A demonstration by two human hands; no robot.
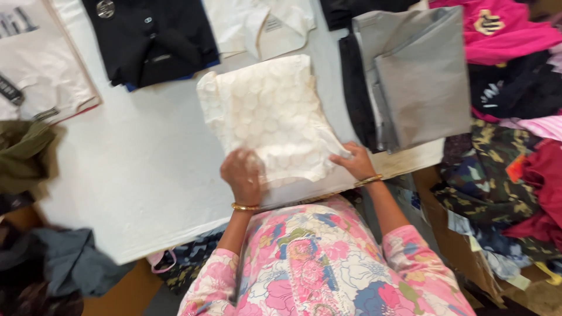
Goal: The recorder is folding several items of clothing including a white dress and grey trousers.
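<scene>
Both your hands lay flat, apart, on folded cream embroidered garment (272,117), frame ctr: L hand (243,174) on near edge, R hand (353,160) at lower-right corner, on white table (140,169).

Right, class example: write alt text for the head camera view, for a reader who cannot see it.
Both hands, left hand and right hand, press on the near edge of a folded cream patterned garment on a white table. Folded grey, black and white clothes lie around it, with a loose heap of clothes at the right.
</scene>
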